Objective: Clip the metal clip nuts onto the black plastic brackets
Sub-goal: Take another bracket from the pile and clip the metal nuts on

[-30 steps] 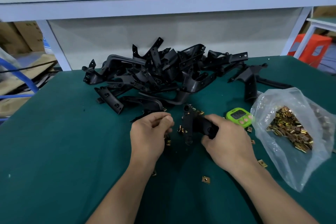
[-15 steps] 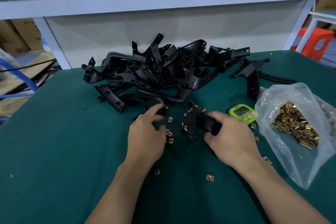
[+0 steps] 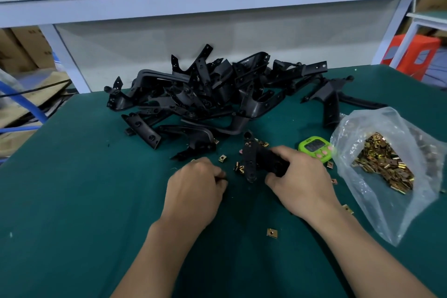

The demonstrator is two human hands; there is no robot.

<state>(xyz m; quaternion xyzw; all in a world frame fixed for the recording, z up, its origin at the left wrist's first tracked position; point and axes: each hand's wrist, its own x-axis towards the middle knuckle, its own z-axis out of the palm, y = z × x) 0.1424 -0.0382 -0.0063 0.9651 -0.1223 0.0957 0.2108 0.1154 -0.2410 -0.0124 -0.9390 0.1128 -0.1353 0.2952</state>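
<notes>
On the green table (image 3: 72,176), right hand (image 3: 302,184) grips bracket (image 3: 251,159); left hand (image 3: 193,191) curled.

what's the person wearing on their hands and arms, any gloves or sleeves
Nothing worn shows. The left hand and right hand are ungloved, with no rings, watch or wristband in view. Both forearms are bare down to the bottom edge of the picture, so no sleeve appears.
</notes>
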